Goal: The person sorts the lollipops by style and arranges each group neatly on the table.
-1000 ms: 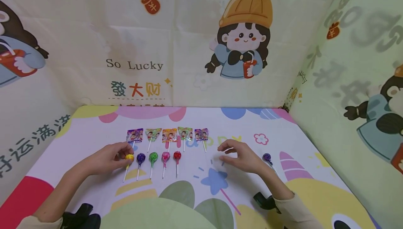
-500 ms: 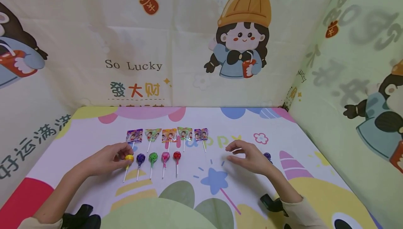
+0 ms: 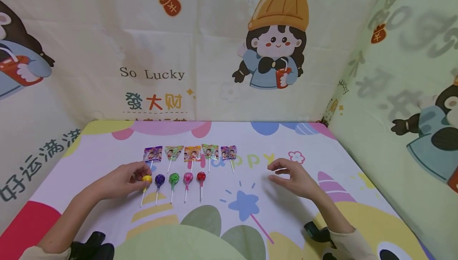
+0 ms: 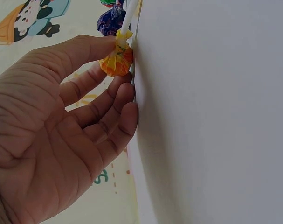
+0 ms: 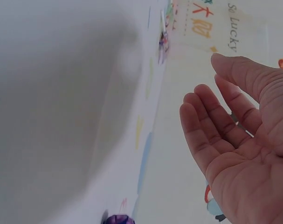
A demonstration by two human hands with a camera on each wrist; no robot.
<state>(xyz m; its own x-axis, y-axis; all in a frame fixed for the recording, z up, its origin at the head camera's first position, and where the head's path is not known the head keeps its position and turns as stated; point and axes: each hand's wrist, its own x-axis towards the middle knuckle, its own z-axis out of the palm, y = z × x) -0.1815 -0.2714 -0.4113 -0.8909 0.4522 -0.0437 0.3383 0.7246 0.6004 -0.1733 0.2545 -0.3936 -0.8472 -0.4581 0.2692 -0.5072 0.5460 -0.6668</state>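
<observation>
At the left end of the near row, my left hand (image 3: 123, 180) pinches a yellow lollipop (image 3: 147, 178) between thumb and finger. The left wrist view shows its orange-yellow wrapper (image 4: 117, 64) at the fingertips, stick pointing up in that view. Beside it lie a purple lollipop (image 3: 160, 179), a green one (image 3: 174, 178), a pink one (image 3: 188, 178) and a red one (image 3: 201, 176). My right hand (image 3: 295, 178) hovers over the right part of the table, fingers loosely bent and holding nothing. A separate purple lollipop (image 5: 119, 219) shows at the right wrist view's bottom edge; in the head view the hand hides it.
Behind the near row lies a row of flat-wrapped lollipops, from a purple packet (image 3: 153, 154) to another purple packet (image 3: 228, 152). The patterned table (image 3: 250, 188) meets a printed cloth backdrop (image 3: 214, 53) at its back, with more cloth at both sides.
My right hand has moved rightward, covering the lone purple lollipop in the head view. My left hand stays at the yellow lollipop.
</observation>
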